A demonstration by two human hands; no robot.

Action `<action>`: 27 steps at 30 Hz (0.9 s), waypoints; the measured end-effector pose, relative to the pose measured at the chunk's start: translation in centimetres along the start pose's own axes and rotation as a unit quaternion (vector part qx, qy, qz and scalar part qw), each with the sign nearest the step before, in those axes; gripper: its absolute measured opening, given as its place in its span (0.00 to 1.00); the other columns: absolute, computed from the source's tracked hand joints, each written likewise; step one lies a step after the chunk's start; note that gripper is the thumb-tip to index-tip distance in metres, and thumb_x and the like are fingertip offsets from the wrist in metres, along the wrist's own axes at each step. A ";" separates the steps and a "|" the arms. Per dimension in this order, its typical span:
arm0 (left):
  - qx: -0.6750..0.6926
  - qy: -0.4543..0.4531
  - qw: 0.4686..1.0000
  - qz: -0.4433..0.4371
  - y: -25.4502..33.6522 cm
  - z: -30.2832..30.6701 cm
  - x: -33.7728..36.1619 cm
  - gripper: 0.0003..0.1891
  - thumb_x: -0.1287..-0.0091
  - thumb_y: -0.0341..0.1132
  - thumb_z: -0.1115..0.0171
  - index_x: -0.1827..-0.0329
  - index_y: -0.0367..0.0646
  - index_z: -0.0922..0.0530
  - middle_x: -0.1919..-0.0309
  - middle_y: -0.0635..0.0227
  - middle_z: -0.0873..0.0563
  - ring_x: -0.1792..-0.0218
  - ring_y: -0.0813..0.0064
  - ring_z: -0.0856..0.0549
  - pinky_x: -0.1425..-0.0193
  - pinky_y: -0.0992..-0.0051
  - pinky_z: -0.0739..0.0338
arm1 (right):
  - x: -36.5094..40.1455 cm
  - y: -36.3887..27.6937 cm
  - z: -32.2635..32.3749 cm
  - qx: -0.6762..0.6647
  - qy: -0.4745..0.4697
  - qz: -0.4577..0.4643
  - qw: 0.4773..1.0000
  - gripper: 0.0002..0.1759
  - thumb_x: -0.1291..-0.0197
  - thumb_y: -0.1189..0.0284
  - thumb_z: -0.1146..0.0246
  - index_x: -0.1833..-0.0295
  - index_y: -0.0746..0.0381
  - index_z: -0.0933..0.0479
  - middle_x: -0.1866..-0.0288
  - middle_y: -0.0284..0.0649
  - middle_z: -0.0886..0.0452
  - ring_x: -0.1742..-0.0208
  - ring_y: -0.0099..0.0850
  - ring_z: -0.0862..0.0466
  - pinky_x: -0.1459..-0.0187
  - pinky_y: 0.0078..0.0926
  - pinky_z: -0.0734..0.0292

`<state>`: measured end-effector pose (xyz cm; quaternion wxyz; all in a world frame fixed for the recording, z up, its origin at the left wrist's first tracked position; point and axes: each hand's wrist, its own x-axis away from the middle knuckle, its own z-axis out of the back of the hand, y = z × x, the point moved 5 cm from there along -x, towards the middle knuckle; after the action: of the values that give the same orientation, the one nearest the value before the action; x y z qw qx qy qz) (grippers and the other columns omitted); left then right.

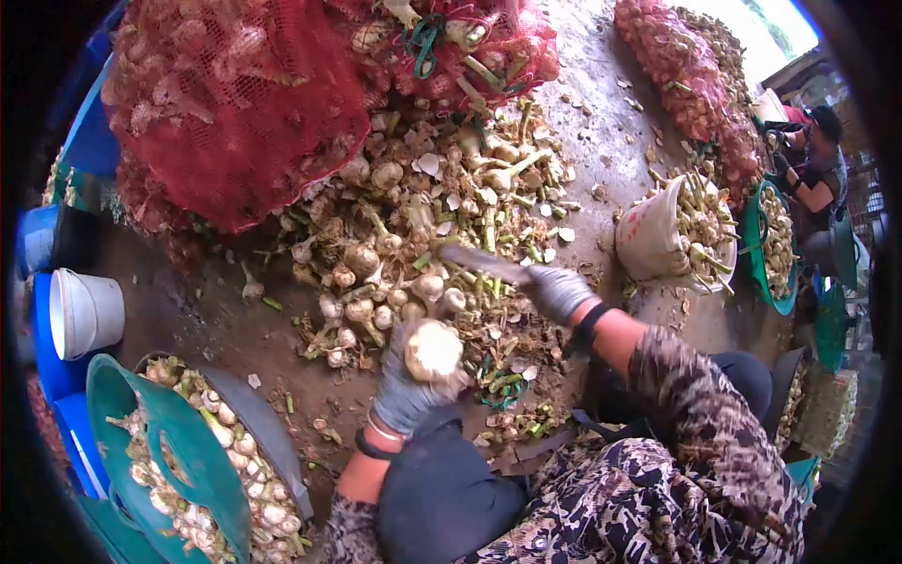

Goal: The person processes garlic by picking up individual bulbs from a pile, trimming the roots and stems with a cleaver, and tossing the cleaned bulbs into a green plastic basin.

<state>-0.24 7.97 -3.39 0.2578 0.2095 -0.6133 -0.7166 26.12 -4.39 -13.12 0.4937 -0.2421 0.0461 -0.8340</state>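
Note:
My left hand [404, 383], in a grey glove, is closed around a large garlic bulb [434, 351] whose pale cut face is turned up. In my gloved right hand [561, 293] is a knife [487, 264], slightly smeared by motion, its blade pointing left over the heap. Bulb and blade are apart. Beneath and beyond both hands spreads a pile of garlic bulbs [361, 258] with cut stalks, loose skins and trimmings on the floor. A tangle of green string [505, 387] lies just right of the held bulb.
Red mesh sacks [235, 113] of garlic stand at the far side. A green tub [113, 423] with trimmed bulbs and a white bucket [89, 313] are at left. To the right are a full whitish bucket [648, 235], a green basket [752, 240] and another person [822, 174].

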 end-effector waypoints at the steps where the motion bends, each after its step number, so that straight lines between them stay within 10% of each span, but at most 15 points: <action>1: -0.093 0.000 0.991 -0.101 2.3 1.0 -0.2 0.37 0.45 0.33 0.26 0.32 0.41 0.35 0.47 0.65 0.19 0.50 0.68 0.16 0.44 0.68 0.19 | 1.5 0.0 1.1 -0.017 0.038 -0.024 0.999 0.09 0.37 0.64 0.41 0.57 0.56 0.22 0.71 0.46 0.19 0.67 0.47 0.16 0.65 0.42 0.22; 4: 0.110 0.033 0.992 0.049 -0.6 1.5 0.7 0.35 0.44 0.37 0.25 0.35 0.42 0.33 0.47 0.63 0.19 0.48 0.67 0.17 0.46 0.68 0.18 | 3.0 -2.9 3.5 -0.070 0.100 0.082 0.989 0.06 0.38 0.67 0.39 0.57 0.55 0.22 0.72 0.44 0.20 0.70 0.44 0.17 0.66 0.39 0.22; 8: -0.344 0.011 0.932 -0.116 -4.2 0.7 0.4 0.28 0.30 0.45 0.39 0.31 0.44 0.35 0.42 0.59 0.21 0.39 0.61 0.22 0.33 0.59 0.27 | 5.5 -12.6 9.2 -0.130 -0.027 0.182 0.974 0.14 0.49 0.76 0.34 0.55 0.56 0.22 0.70 0.44 0.20 0.66 0.42 0.16 0.65 0.35 0.22; 12: -0.087 -0.018 0.994 -0.056 -6.6 1.1 1.7 0.32 0.33 0.47 0.36 0.30 0.44 0.33 0.38 0.63 0.23 0.38 0.64 0.23 0.31 0.64 0.30 | 5.9 -15.6 9.6 -0.006 -0.049 0.262 0.964 0.08 0.47 0.72 0.36 0.61 0.53 0.24 0.72 0.43 0.21 0.69 0.45 0.17 0.70 0.39 0.23; 17: 0.085 0.120 0.986 0.084 0.5 7.2 1.3 0.26 0.34 0.45 0.34 0.39 0.40 0.30 0.49 0.71 0.19 0.44 0.73 0.20 0.42 0.69 0.21 | 2.4 -8.6 6.6 -0.002 -0.012 0.061 0.998 0.05 0.41 0.67 0.37 0.62 0.55 0.23 0.71 0.46 0.18 0.68 0.47 0.17 0.64 0.42 0.23; 20: 0.249 0.319 0.914 -0.038 7.4 15.6 3.6 0.21 0.29 0.33 0.44 0.35 0.37 0.29 0.49 0.65 0.22 0.45 0.69 0.24 0.38 0.63 0.26 | 1.9 -3.9 4.6 -0.057 0.068 0.043 0.995 0.10 0.36 0.61 0.40 0.59 0.55 0.23 0.69 0.49 0.17 0.67 0.53 0.17 0.64 0.48 0.23; 22: 0.448 0.225 0.781 -0.373 16.2 17.6 4.3 0.38 0.42 0.33 0.31 0.29 0.32 0.37 0.34 0.51 0.29 0.32 0.59 0.29 0.31 0.60 0.27 | 1.8 -3.2 3.7 -0.102 0.055 0.028 0.993 0.10 0.36 0.62 0.41 0.59 0.56 0.23 0.67 0.51 0.17 0.64 0.54 0.17 0.63 0.48 0.23; 27: 0.207 0.208 0.943 -0.154 9.4 18.1 -1.7 0.37 0.42 0.35 0.30 0.30 0.31 0.35 0.31 0.51 0.29 0.32 0.58 0.28 0.26 0.61 0.35 | 1.1 -3.9 3.3 -0.106 -0.006 -0.041 0.993 0.14 0.43 0.61 0.35 0.54 0.55 0.21 0.65 0.52 0.16 0.61 0.52 0.16 0.59 0.46 0.23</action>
<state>-9.04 21.88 8.78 0.2173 0.4948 -0.6411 -0.5450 24.09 -2.79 -8.64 0.4310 -0.2997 0.1215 -0.8424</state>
